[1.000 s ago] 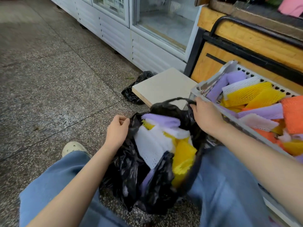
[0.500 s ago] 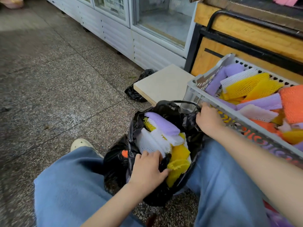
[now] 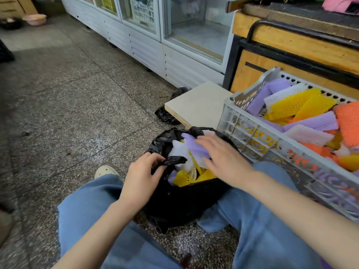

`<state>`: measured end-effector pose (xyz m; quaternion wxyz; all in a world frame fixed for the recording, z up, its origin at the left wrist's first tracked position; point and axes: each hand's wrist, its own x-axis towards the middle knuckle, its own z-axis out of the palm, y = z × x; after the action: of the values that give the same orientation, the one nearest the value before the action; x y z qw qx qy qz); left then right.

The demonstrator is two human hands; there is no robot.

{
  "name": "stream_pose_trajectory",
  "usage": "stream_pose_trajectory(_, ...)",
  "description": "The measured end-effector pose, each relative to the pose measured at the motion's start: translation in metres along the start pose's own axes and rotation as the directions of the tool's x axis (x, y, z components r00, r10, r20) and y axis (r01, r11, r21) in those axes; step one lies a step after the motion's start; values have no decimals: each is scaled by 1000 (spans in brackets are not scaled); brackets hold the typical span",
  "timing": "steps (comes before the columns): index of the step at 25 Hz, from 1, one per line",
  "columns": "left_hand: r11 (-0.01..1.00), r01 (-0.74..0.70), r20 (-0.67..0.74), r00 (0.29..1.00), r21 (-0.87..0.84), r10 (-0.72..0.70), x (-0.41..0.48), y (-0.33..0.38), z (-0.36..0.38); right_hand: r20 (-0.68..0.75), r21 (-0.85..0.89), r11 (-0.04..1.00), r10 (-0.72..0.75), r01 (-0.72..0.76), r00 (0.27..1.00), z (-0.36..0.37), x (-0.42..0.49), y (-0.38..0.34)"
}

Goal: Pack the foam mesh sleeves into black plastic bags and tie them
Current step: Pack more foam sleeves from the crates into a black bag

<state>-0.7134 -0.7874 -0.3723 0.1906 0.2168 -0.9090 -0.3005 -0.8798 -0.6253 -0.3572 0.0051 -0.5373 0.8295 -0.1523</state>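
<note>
Speckled stone floor (image 3: 77, 113) beneath both grips. Far beyond them, a white glass-door cooler (image 3: 174, 61) along the back. Beyond and to the right of the right grip, a wooden counter (image 3: 291, 55) with a black metal frame.

Just right of the right grip, a grey plastic crate (image 3: 242, 129), heaped with foam mesh sleeves (image 3: 303, 105) in yellow, purple, orange and white.

Below the grips, legs in blue jeans (image 3: 272, 230) on either side of the black plastic bag (image 3: 180, 202). Stands on the floor directly under both grips, mouth open, filled to the brim with more sleeves: a purple sleeve (image 3: 194, 147) on top, white and yellow around it.

Past the right grip, a pale flat board (image 3: 198, 105), with a spare crumpled bag (image 3: 167, 115) at its left edge.

Left grip (image 3: 141, 177) clamped on the near handle (image 3: 174, 161), thumb and fingertips pinching the twisted black strip. Right grip (image 3: 223, 158) apart, fingers spread flat, pressing on the sleeves at the bag's mouth, blurred by motion. Just beyond its fingertips, the far handle (image 3: 196, 131), lying loose on the sleeves.
</note>
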Motion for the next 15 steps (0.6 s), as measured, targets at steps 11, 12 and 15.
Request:
stream_pose_trajectory(11, 772, 364, 72, 920, -521, -385, 2, -15, -50, 557, -55, 963, 249, -264, 792, 57, 24, 5)
stream_pose_trajectory(12, 843, 322, 5, 935, -432, -354, 4, -14, -50, 532, 4, 962, 228, -272, 815, 53, 21, 8)
stream_pose_trajectory(15, 943, 228, -193, 941, -242, -277, 13, -7, -44, 156, -26, 986, 166, -164, 974, 33, 16, 18)
